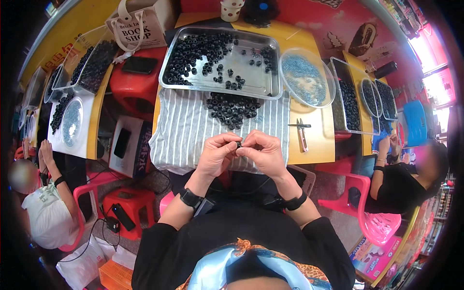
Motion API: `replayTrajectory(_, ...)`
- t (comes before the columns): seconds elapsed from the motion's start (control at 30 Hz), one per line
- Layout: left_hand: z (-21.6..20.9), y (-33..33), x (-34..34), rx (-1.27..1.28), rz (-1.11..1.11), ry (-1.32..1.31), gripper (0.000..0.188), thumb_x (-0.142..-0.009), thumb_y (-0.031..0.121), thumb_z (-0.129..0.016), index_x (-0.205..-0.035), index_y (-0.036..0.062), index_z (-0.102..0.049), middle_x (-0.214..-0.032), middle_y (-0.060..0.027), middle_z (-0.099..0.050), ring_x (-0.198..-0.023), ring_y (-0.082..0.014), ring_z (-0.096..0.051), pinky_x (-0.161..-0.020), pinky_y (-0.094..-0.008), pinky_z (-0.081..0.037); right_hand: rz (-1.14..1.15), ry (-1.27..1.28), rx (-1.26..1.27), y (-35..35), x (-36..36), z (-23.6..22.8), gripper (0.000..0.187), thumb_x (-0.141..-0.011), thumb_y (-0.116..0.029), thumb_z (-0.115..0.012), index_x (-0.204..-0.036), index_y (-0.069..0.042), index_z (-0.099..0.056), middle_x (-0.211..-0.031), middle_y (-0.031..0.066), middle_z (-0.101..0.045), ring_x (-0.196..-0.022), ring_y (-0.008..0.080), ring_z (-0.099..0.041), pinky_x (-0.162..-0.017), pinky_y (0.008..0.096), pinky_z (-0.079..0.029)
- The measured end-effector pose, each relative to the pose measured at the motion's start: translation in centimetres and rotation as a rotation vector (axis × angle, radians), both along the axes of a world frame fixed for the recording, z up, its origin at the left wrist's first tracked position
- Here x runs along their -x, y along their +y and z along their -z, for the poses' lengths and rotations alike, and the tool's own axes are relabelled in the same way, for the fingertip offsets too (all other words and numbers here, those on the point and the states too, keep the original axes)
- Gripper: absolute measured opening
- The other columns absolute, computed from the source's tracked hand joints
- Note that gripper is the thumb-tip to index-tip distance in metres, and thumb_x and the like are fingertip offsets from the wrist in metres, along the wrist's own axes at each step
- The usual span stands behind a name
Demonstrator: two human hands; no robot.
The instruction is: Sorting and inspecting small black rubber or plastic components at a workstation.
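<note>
My left hand (217, 153) and my right hand (263, 152) meet above the near edge of a grey-and-white striped cloth (183, 125). Between their pinched fingertips is a small black piece (239, 144), mostly covered by the fingers. Just beyond them, a pile of small black ring-shaped pieces (233, 108) lies on the cloth. More of these pieces are heaped in a metal tray (253, 83) behind the pile. To the tray's right, a round clear plastic tub (331, 87) contains many tiny bluish transparent parts (304, 77).
Thread snips (302, 135) lie on the yellow table (319, 150), right of the cloth. A canvas bag (140, 29) and a phone (139, 65) are at the far left. Co-workers sit on both sides, near clear bins (349, 104) of black pieces. A red stool (126, 203) stands lower left.
</note>
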State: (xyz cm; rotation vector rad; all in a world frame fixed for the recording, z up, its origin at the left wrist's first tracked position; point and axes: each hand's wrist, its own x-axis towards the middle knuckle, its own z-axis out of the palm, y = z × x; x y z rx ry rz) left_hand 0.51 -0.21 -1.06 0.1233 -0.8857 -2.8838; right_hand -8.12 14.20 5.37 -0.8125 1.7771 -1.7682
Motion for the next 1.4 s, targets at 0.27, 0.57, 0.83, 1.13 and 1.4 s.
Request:
replayTrajectory(0.27,-1.9,0.3,0.5,-0.01,0.069,-0.052,0.053,-0.083,-0.002,-0.067,-0.132,-0.0027,-0.048,-0.086,-0.0022,-0.059,-0.076,-0.0104,-0.06,-0.066,-0.0226,-0.053,-0.232,-0.099,-0.031,0.6,1.7,-1.4,0.027,-0.073,-0.001,-0.076,-0.099,-0.002,-0.068,-0.079,-0.0012,-0.064,-0.073,0.0046,-0.055,-0.063,0.0228,-0.044)
replayTrajectory(0.57,-1.4,-0.3,0.5,-0.051,0.126,-0.04,0.057,-0.081,0.0,-0.07,-0.132,-0.0048,-0.046,-0.082,-0.0037,-0.061,-0.067,-0.0116,-0.06,-0.056,-0.021,-0.051,-0.199,0.242,0.068,-0.6,1.0,-0.4,0.013,-0.075,-0.003,-0.07,-0.087,-0.002,-0.065,-0.074,0.0072,-0.066,-0.067,0.0177,-0.064,-0.061,0.0305,-0.048)
replayTrajectory(0.83,-1.6,-0.6,0.5,-0.06,0.209,-0.014,0.039,-0.09,0.009,-0.063,-0.124,-0.0042,-0.052,-0.1,-0.0139,-0.065,-0.08,-0.0189,-0.066,-0.066,-0.0271,-0.055,0.088,0.029,-0.076,4.9,3.3,-2.7,0.014,-0.079,0.003,-0.068,-0.092,0.001,-0.064,-0.079,0.0012,-0.062,-0.07,0.0072,-0.058,-0.063,0.0222,-0.048)
replayTrajectory(1.13,-0.9,-0.3,0.4,-0.066,0.199,0.025,0.012,-0.089,0.01,-0.065,-0.091,-0.0021,-0.063,-0.086,-0.0116,-0.064,-0.071,-0.0178,-0.064,-0.061,-0.0253,-0.052,0.81,0.635,-0.45,14.5,15.6,-7.6,0.024,-0.08,0.001,-0.069,-0.103,0.004,-0.062,-0.075,0.0031,-0.062,-0.062,0.0058,-0.054,-0.057,0.02,-0.044)
replayTrajectory(1.4,-0.7,-0.6,0.0,-0.071,0.214,0.107,0.012,-0.089,0.009,-0.064,-0.086,-0.0026,-0.061,-0.081,-0.013,-0.06,-0.066,-0.0176,-0.061,-0.058,-0.0266,-0.052,0.008,0.592,-0.347,-0.7,3.8,-0.3,0.015,-0.077,-0.009,-0.069,-0.091,-0.005,-0.064,-0.084,0.0117,-0.064,-0.07,0.0283,-0.063,-0.062,0.037,-0.05)
